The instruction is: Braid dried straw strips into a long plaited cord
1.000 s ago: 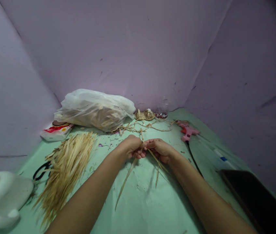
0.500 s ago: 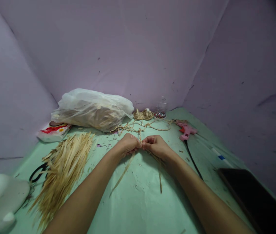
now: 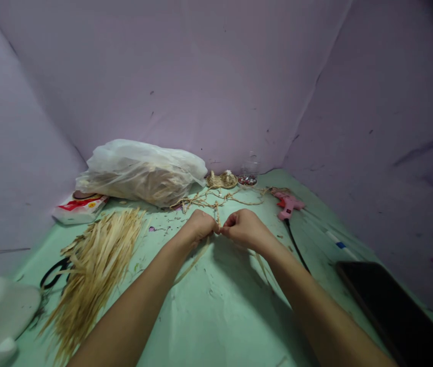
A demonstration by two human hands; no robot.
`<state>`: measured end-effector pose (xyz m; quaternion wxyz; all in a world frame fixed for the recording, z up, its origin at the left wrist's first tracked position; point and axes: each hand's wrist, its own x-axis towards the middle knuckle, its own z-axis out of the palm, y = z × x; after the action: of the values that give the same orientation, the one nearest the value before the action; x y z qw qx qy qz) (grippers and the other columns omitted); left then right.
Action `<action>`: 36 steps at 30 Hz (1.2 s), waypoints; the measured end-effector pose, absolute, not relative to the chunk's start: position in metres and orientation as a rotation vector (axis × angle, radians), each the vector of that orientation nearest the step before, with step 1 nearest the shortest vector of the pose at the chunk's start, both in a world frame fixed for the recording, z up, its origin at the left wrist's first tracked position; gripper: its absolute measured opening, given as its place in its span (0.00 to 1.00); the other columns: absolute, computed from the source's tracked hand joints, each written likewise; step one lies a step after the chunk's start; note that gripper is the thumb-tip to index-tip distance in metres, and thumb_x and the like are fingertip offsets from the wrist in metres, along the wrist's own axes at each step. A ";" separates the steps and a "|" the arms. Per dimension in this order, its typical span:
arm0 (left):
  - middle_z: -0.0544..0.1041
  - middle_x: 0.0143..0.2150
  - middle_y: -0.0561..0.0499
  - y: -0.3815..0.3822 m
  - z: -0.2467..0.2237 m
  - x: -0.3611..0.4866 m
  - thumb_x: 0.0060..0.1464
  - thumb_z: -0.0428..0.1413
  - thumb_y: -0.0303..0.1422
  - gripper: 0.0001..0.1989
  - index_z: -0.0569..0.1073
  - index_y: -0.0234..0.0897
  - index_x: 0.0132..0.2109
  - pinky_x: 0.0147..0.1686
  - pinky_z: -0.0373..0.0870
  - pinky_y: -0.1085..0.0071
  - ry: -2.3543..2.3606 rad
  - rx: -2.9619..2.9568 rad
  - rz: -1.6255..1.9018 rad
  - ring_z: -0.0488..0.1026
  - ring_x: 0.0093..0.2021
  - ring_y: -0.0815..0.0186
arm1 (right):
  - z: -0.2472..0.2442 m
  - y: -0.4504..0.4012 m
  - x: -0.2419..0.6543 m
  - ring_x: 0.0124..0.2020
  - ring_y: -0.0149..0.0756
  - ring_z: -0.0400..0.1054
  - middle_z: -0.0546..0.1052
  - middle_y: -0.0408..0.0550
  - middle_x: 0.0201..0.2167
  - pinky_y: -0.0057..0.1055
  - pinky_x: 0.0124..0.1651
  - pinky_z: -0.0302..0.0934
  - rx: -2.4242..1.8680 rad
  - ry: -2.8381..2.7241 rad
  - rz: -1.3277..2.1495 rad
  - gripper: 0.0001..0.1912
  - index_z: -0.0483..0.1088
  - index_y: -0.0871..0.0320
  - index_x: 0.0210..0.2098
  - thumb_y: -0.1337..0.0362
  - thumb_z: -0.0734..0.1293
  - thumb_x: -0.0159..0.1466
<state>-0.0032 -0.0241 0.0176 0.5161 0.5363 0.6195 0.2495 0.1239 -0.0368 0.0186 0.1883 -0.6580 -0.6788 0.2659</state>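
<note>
At the centre of the table, a braided straw cord (image 3: 217, 214) runs toward me from a tangle of thin cord (image 3: 201, 199). My left hand (image 3: 202, 224) is closed on the near end of the braid. Touching it fingertip to fingertip, my right hand (image 3: 244, 227) pinches the strands at the same spot. A loose strand (image 3: 193, 262) trails below my left hand, and more strands hang beneath my right wrist. The exact crossing of the strands is hidden by my fingers.
To the left lie a bundle of dry straw strips (image 3: 98, 270), black-handled scissors (image 3: 54, 272) and a white plastic object (image 3: 6, 311). Behind stand a filled plastic bag (image 3: 143, 171) and small woven slippers (image 3: 221, 180). A pink glue gun (image 3: 290, 203) and a dark phone-like slab (image 3: 388, 306) are at right.
My right hand has turned slightly and risen a little, still pinching the strands. The loose strands beneath both hands have shifted. The whole view has drifted slightly.
</note>
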 end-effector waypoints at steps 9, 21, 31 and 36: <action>0.50 0.10 0.59 -0.019 0.013 -0.005 0.29 0.48 0.22 0.10 0.52 0.37 0.16 0.14 0.37 0.77 1.484 1.057 0.538 0.44 0.12 0.78 | 0.032 -0.065 0.090 0.27 0.38 0.68 0.76 0.57 0.27 0.27 0.24 0.49 -1.941 -2.197 0.308 0.11 0.75 0.62 0.28 0.71 0.62 0.48; 0.54 0.10 0.59 -0.011 0.004 -0.027 0.34 0.54 0.30 0.05 0.67 0.32 0.22 0.13 0.37 0.77 1.259 1.332 0.396 0.46 0.11 0.78 | 0.034 -0.029 0.145 0.17 0.27 0.61 0.72 0.48 0.17 0.23 0.20 0.53 -1.754 -1.456 1.110 0.05 0.71 0.64 0.22 0.68 0.65 0.50; 0.56 0.10 0.59 -0.013 0.010 -0.024 0.33 0.52 0.27 0.03 0.68 0.32 0.22 0.12 0.40 0.77 1.292 1.371 0.410 0.47 0.10 0.77 | 0.004 -0.035 0.112 0.12 0.22 0.51 0.64 0.40 0.10 0.22 0.16 0.45 -1.570 -1.368 1.473 0.06 0.67 0.63 0.16 0.72 0.63 0.49; 0.56 0.10 0.58 -0.014 0.013 -0.020 0.32 0.51 0.25 0.02 0.68 0.31 0.20 0.13 0.43 0.77 1.357 1.441 0.398 0.49 0.12 0.76 | 0.004 -0.033 0.114 0.11 0.24 0.54 0.63 0.40 0.09 0.22 0.15 0.48 -1.700 -1.366 1.415 0.07 0.65 0.63 0.15 0.75 0.62 0.47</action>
<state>-0.0201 -0.0143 0.0130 0.5325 0.6041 0.5689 0.1671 0.1137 -0.0325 0.0044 0.2676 -0.6299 -0.5064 0.5245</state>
